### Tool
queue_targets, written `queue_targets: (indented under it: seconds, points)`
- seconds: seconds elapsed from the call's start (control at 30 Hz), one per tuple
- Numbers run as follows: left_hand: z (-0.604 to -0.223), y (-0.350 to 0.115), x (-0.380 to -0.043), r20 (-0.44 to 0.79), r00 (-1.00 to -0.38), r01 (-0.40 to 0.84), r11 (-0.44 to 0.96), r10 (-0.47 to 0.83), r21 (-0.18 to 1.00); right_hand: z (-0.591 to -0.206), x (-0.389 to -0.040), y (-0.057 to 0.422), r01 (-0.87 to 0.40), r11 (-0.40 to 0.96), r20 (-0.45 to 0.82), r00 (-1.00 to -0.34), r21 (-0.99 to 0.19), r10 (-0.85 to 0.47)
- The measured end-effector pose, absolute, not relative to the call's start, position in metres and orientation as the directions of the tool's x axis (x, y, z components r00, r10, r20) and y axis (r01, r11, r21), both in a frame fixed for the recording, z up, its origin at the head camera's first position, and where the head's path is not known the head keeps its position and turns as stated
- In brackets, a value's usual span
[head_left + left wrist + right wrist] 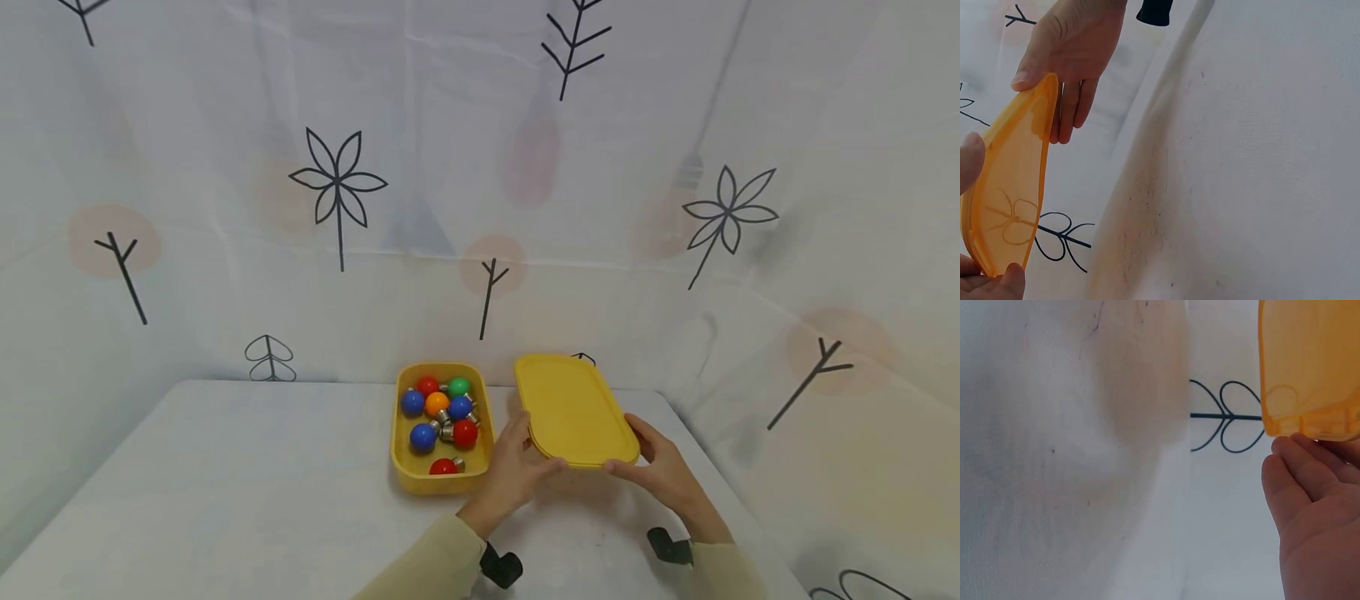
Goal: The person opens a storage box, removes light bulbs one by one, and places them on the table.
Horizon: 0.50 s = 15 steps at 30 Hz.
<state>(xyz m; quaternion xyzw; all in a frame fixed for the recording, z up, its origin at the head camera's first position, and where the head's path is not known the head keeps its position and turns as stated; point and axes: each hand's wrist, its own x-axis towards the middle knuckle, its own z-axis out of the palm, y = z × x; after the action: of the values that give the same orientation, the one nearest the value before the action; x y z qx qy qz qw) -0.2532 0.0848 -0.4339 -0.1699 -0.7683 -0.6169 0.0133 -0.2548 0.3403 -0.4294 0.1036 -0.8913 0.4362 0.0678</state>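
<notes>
As left fingers (pixel 1012 281) and right fingers (pixel 1308 465) pinch its edges, the yellow lid (pixel 573 408) lies between them.

You've got a white table (pixel 247 483), dark-speckled in places. Open yellow bin (pixel 442 485) sits upright on it, mid-width left to right, toward the far edge.

Yellow lid (pixel 573 408) aslant in midair
</notes>
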Motion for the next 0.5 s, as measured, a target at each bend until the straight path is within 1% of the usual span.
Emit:
queue_targets:
  seconds: [0.2, 0.5]
  points:
    - [-0.439, 0.088, -0.253, 0.149, -0.961, 0.203, 0.227, 0.233, 0.953, -0.429, -0.254, 0.343, -0.227, 0.608, 0.190, -0.974, -0.760, -0.127]
    - [-0.447, 0.092, -0.254, 0.162, -0.960, 0.214, 0.225, 0.229, 0.950, -0.441, -0.258, 0.348, -0.194, 0.610, 0.160, -0.981, -0.769, -0.111]
